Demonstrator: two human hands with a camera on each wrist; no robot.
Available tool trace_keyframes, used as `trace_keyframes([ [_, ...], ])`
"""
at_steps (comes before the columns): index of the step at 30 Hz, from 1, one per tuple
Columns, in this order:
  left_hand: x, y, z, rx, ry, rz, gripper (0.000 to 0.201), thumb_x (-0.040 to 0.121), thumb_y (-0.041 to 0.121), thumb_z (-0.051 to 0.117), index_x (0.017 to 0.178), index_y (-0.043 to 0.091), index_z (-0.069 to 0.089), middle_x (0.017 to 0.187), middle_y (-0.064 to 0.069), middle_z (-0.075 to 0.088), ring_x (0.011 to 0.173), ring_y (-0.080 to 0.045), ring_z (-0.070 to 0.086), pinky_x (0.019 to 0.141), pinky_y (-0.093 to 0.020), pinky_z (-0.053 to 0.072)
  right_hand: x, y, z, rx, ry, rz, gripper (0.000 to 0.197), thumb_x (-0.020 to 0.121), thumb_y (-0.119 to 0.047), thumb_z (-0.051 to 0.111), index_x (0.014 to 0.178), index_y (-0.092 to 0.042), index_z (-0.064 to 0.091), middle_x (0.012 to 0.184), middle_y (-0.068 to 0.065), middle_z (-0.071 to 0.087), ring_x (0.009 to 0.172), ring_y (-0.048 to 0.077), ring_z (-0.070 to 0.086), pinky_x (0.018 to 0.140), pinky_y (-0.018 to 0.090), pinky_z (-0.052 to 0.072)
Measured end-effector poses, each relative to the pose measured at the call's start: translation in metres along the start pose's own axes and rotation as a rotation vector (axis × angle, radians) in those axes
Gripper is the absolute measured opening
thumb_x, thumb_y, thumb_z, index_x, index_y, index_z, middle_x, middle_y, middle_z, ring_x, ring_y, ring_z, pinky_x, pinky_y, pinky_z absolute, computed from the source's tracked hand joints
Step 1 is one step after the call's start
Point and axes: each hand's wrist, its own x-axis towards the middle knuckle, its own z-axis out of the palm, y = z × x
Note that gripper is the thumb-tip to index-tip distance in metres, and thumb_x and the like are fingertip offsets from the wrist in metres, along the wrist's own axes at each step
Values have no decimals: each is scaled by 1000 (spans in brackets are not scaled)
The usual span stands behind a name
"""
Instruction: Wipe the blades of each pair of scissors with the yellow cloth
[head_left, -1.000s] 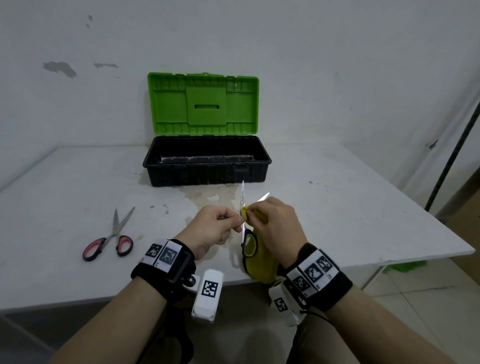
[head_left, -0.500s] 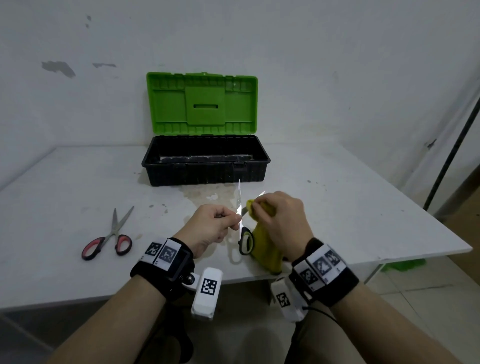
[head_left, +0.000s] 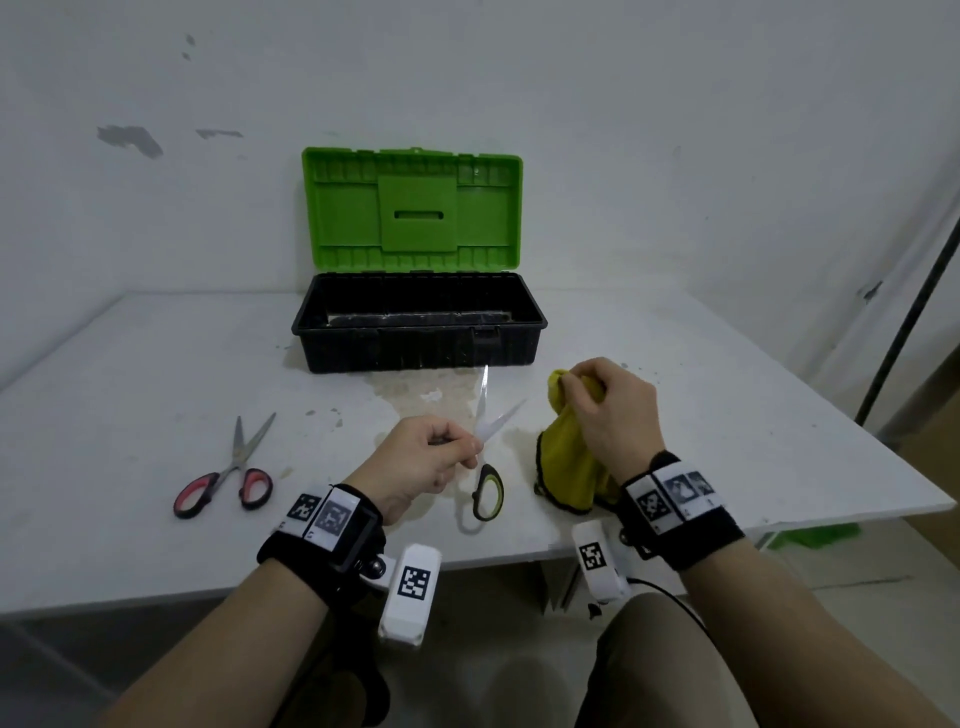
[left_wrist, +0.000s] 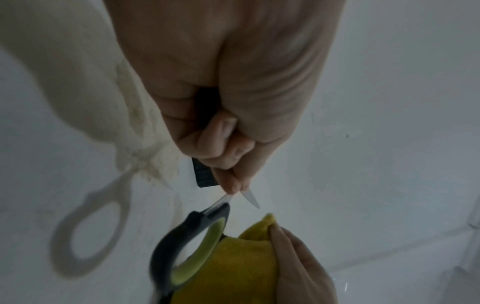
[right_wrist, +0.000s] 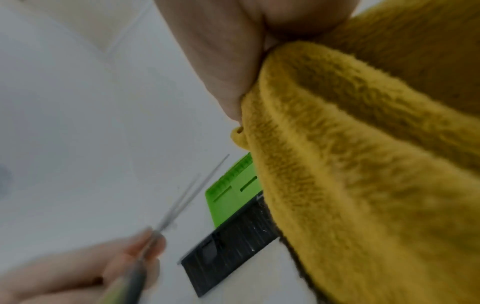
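My left hand (head_left: 421, 457) grips the black-and-green scissors (head_left: 487, 488) near the pivot, blades (head_left: 483, 410) spread and pointing away from me, one handle loop hanging below. In the left wrist view the fingers (left_wrist: 228, 164) curl round the scissors (left_wrist: 192, 246). My right hand (head_left: 608, 410) holds the bunched yellow cloth (head_left: 569, 462) to the right of the blades, apart from them. The cloth (right_wrist: 363, 164) fills the right wrist view, with the blades (right_wrist: 192, 193) to its left. A second pair, red-handled scissors (head_left: 228, 478), lies on the table at the left.
An open toolbox (head_left: 415, 322) with a black base and upright green lid (head_left: 410, 208) stands at the back of the white table (head_left: 727, 426) against the wall. The table's front edge runs just below my wrists. A dark pole (head_left: 909, 322) leans at the far right.
My right hand has pulled the cloth off the blades and moved right and slightly away. The scissor blades now stand bare; the left hand has stayed in place.
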Motion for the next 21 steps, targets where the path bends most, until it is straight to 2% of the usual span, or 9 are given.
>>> trace_keyframes([
  [2, 3, 2, -4, -30, 26, 0, 9, 95, 8, 64, 92, -1, 66, 77, -9, 65, 43, -8, 36, 41, -18, 29, -1, -2, -5, 90, 5, 5, 8, 94, -32, 54, 91, -26, 60, 73, -3, 61, 70, 10, 55, 58, 17, 37],
  [4, 7, 4, -8, -54, 33, -20, 9, 94, 7, 65, 97, -2, 65, 77, -8, 63, 43, -8, 36, 40, -18, 29, -3, -6, -8, 119, -71, 5, 9, 98, -33, 47, 94, -28, 54, 62, -2, 52, 60, 13, 50, 53, 24, 36],
  [6, 9, 6, -11, -66, 21, -53, 8, 92, 4, 66, 99, 0, 64, 74, -5, 60, 43, -8, 35, 39, -18, 27, -4, -10, -6, 112, -164, 6, 11, 99, -34, 43, 95, -28, 52, 61, -1, 48, 58, 15, 48, 55, 29, 39],
  [9, 12, 8, -12, -55, 22, -90, 11, 91, 3, 67, 101, 3, 62, 76, -7, 59, 43, -7, 34, 39, -18, 26, -7, -15, 3, 114, -268, 25, 13, 99, -32, 42, 94, -27, 53, 72, 1, 57, 71, 17, 55, 68, 36, 46],
  [12, 13, 7, -12, -41, 34, -110, 13, 92, 3, 66, 103, 2, 61, 80, -10, 65, 42, -7, 34, 39, -17, 27, -12, -21, 11, 136, -370, 114, 20, 99, -33, 40, 99, -23, 57, 92, -1, 63, 89, 16, 58, 80, 34, 48],
  [15, 12, 5, -15, -30, 46, -110, 12, 92, 3, 67, 102, 1, 62, 75, -8, 67, 44, -8, 32, 38, -17, 27, -14, -31, 10, 265, -419, 230, 32, 99, -22, 33, 105, -10, 62, 105, 1, 62, 97, 16, 57, 83, 31, 47],
  [17, 11, 5, -17, -29, 47, -114, 9, 92, 2, 66, 99, 1, 62, 65, -2, 67, 44, -9, 31, 38, -16, 27, -12, -35, 6, 347, -423, 292, 36, 96, -12, 30, 108, -9, 64, 109, 4, 63, 97, 15, 57, 84, 31, 48],
  [19, 11, 5, -20, -22, 51, -121, 9, 92, 2, 65, 100, -1, 62, 63, 0, 67, 45, -9, 31, 38, -16, 26, -9, -32, 6, 358, -416, 299, 35, 94, -13, 38, 119, -14, 61, 115, 4, 63, 104, 17, 59, 92, 35, 49],
  [21, 11, 6, -21, 1, 55, -129, 17, 92, 3, 66, 105, -7, 63, 70, -4, 68, 45, -9, 33, 38, -16, 27, -8, -28, 7, 304, -406, 269, 40, 91, -23, 56, 131, -17, 53, 118, 3, 61, 106, 19, 60, 94, 37, 51],
])
